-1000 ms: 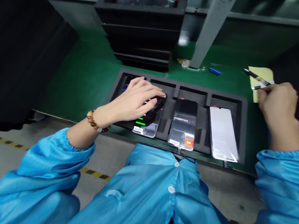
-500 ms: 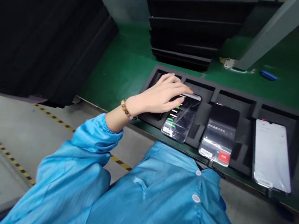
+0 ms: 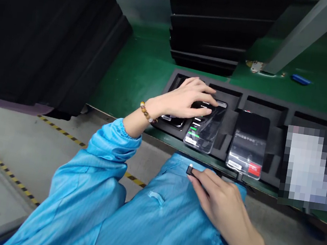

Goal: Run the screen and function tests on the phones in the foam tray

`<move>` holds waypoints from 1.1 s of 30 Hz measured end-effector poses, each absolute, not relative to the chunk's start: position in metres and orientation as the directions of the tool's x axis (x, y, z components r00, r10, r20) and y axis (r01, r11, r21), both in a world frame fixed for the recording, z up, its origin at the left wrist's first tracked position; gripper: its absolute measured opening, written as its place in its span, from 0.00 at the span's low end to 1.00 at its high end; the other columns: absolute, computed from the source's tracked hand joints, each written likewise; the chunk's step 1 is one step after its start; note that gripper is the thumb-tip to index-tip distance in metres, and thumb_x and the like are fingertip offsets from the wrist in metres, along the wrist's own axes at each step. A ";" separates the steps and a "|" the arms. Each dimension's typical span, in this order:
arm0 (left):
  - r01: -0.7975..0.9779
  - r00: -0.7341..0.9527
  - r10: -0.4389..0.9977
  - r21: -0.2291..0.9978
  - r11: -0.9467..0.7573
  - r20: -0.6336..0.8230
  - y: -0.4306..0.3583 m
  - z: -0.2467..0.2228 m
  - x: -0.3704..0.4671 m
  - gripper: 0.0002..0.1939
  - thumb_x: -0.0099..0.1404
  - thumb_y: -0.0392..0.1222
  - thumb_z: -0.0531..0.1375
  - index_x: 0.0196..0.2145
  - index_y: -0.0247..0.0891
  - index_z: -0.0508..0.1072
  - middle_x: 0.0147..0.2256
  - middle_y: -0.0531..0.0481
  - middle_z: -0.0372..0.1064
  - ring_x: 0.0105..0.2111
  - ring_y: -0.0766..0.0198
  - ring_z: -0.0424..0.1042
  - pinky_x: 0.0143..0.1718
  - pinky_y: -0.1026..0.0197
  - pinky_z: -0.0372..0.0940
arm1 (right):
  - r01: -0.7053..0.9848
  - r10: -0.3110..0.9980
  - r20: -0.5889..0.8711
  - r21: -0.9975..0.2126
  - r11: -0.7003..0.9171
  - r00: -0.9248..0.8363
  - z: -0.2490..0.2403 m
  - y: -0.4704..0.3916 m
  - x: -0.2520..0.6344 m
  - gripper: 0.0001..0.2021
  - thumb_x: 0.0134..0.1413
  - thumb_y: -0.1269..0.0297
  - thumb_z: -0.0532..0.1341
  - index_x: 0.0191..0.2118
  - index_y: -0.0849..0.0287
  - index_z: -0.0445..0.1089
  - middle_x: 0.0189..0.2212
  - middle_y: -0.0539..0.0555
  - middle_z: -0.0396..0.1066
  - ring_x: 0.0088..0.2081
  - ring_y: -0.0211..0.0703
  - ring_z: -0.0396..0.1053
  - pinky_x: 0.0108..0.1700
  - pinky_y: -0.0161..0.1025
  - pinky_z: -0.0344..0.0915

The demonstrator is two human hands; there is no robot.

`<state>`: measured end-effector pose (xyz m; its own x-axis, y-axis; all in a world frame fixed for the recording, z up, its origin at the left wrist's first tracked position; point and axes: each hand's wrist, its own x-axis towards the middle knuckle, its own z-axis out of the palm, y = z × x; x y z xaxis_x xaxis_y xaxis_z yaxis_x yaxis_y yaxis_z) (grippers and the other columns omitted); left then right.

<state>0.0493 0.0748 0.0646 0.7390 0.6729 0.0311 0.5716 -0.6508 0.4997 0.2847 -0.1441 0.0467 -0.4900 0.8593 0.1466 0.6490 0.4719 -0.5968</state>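
Observation:
My left hand [image 3: 190, 98] lies over a phone [image 3: 205, 131], its fingers spread across the upper part of the screen, which shows white and green text lines. Partly under my left wrist sits another dark phone [image 3: 177, 121] in the tray's left slot. My right hand [image 3: 220, 194] pinches a small black plug [image 3: 189, 169] with a light metal tip, held in front of the tray near my lap. To the right rests a phone [image 3: 248, 141] with a red patch on its dark screen and a cable at its bottom edge.
The black foam tray [image 3: 245, 93] lies along the green table's [image 3: 148, 61] front edge. A pixelated pale shape covers its right slot. Black trays stand stacked behind [image 3: 207, 35] and at left. A grey post [image 3: 304, 41] and a blue object [image 3: 300, 80] are at back right.
My right hand has come into view from the lower right with the plug. My left hand stays over the phone, its fingers slightly more spread. The view has shifted a little.

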 end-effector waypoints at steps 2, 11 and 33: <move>0.551 0.760 0.649 0.493 -0.673 0.035 0.068 0.065 0.043 0.23 0.78 0.62 0.59 0.60 0.51 0.85 0.74 0.44 0.67 0.71 0.41 0.63 0.78 0.28 0.47 | 0.619 0.841 0.155 -0.611 0.494 -0.518 0.047 -0.141 0.287 0.14 0.79 0.61 0.59 0.50 0.59 0.82 0.36 0.51 0.81 0.31 0.37 0.80 0.36 0.33 0.74; 0.514 0.798 0.601 0.482 -0.710 0.034 0.036 0.068 0.026 0.20 0.76 0.56 0.63 0.59 0.55 0.85 0.74 0.45 0.65 0.72 0.41 0.62 0.79 0.28 0.48 | 0.622 0.855 0.151 -0.625 0.471 -0.496 0.040 -0.132 0.283 0.12 0.79 0.62 0.60 0.51 0.58 0.81 0.36 0.50 0.80 0.32 0.36 0.80 0.36 0.33 0.72; 0.632 0.677 0.730 0.436 -0.641 0.093 0.073 0.059 0.045 0.31 0.82 0.61 0.50 0.71 0.46 0.74 0.69 0.43 0.73 0.69 0.41 0.65 0.79 0.29 0.44 | 0.668 0.869 0.193 -0.570 0.477 -0.456 0.044 -0.119 0.279 0.14 0.79 0.60 0.59 0.49 0.58 0.82 0.34 0.51 0.80 0.31 0.35 0.78 0.33 0.33 0.70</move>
